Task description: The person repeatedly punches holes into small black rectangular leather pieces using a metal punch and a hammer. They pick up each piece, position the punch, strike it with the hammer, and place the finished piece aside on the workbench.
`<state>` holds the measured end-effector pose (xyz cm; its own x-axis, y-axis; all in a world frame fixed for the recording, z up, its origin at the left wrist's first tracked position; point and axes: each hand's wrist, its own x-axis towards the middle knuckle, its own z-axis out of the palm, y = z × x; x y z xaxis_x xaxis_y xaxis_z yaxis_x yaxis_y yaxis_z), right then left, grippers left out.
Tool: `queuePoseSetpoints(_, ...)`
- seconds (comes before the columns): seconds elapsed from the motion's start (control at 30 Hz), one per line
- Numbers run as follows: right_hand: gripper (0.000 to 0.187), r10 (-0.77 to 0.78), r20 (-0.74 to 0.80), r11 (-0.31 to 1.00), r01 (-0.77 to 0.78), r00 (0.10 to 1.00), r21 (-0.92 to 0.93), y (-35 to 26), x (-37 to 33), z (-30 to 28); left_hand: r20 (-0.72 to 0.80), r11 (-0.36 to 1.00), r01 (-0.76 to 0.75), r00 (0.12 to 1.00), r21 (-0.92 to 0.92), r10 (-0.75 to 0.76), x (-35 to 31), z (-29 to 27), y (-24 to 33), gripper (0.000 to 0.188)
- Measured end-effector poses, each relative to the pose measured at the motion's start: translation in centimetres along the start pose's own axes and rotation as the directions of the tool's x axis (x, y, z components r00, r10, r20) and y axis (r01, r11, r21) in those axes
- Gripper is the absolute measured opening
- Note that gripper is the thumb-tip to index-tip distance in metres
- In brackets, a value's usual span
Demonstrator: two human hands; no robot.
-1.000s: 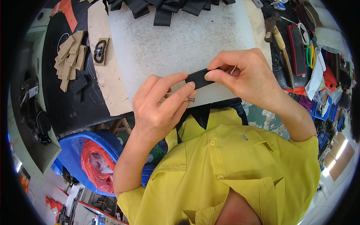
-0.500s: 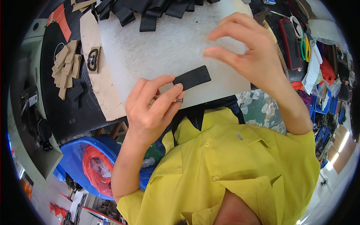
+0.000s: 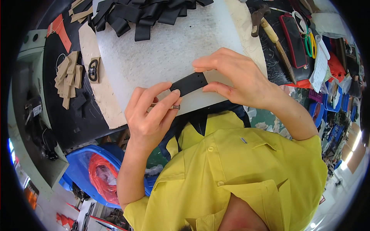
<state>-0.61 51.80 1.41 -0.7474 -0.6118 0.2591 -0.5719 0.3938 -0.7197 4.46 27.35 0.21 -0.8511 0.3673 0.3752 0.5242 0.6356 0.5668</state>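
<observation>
My left hand point(image 3: 144, 113) pinches one end of a flat black strap piece point(image 3: 189, 84) between thumb and fingers. Small holes show near the strap piece's other end. A short metal rod point(image 3: 176, 107) is tucked among the lower fingers of the same hand; its kind is unclear. My right hand point(image 3: 239, 79) is at the holed end, with index fingertip at the upper edge and thumb at the lower edge. The strap piece is held tilted above the white board point(image 3: 154, 57).
Loose black straps point(image 3: 142, 15) are heaped at the board's far side. To the left lie tan tabs point(image 3: 69, 75) and a black buckle point(image 3: 93, 70). A hammer point(image 3: 275, 38), a red-cased phone point(image 3: 293, 40) and scissors point(image 3: 311, 44) lie right. A blue bin point(image 3: 83, 181) stands lower left.
My right hand has come down and left from above the board to the strap piece's holed end, its fingers drawing together. The hammer now shows at right. The left hand keeps its hold.
</observation>
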Motion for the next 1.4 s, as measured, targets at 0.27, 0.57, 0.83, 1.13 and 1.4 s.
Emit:
queuePoseSetpoints(0.27,0.029,-0.121,0.002,0.992,0.121,0.993,-0.017,0.2,0.1,-0.1,-0.005,1.0,-0.007,1.0,0.001,0.007,-0.1,0.0,0.0,0.03)
queuePoseSetpoints(0.57,0.017,-0.177,-0.003,0.983,0.177,0.984,-0.057,1.2,0.0,0.4,0.056,0.999,-0.003,0.998,0.043,0.001,0.9,-0.8,0.3,0.033)
queuePoseSetpoints(0.83,0.012,-0.407,-0.127,0.9,0.373,0.905,-0.224,3.4,-0.7,2.7,0.075,0.996,0.047,0.996,0.082,-0.053,-1.2,0.2,0.1,0.023)
queuePoseSetpoints(1.13,0.012,-0.429,-0.249,0.889,0.357,0.868,-0.287,3.2,-0.4,3.8,0.119,0.973,-0.078,0.992,0.218,0.052,1.3,0.3,2.6,0.011)
queuePoseSetpoints(1.4,0.017,-0.374,-0.391,0.919,0.278,0.841,-0.281,2.4,-2.8,1.9,0.15,0.917,-0.165,0.982,0.363,0.117,0.7,0.0,1.1,0.01)
